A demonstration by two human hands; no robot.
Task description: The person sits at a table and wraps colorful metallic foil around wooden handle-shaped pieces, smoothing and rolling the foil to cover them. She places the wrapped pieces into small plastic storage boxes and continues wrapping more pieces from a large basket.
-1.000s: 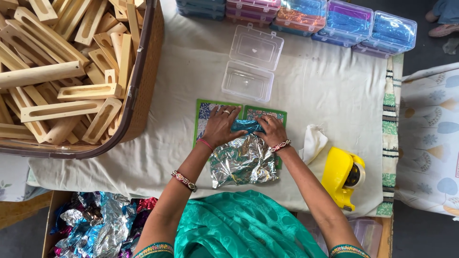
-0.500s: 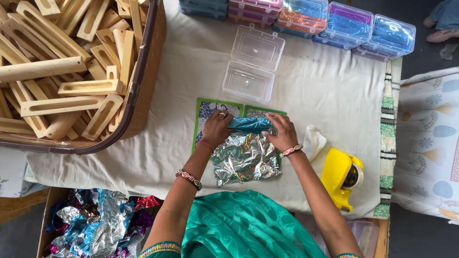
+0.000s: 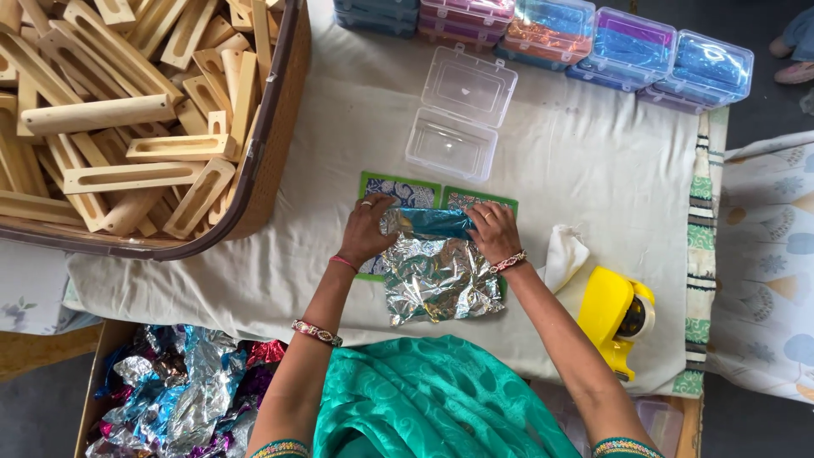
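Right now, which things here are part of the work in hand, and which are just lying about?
In hand:
left hand and right hand, pressing the blue foil roll
crinkled silver foil sheet
green-edged patterned mats underneath

Lying about:
open clear box
stacked lidded boxes
yellow tape dispenser
white cloth
basket of wooden pieces
box of foil scraps

1. Both forearms are extended forward, converging slightly.
2. The left hand (image 3: 366, 229) is laid palm down, fingers curled.
3. The right hand (image 3: 494, 231) is laid palm down likewise, fingers bent.
4. Both wrists are kept low.
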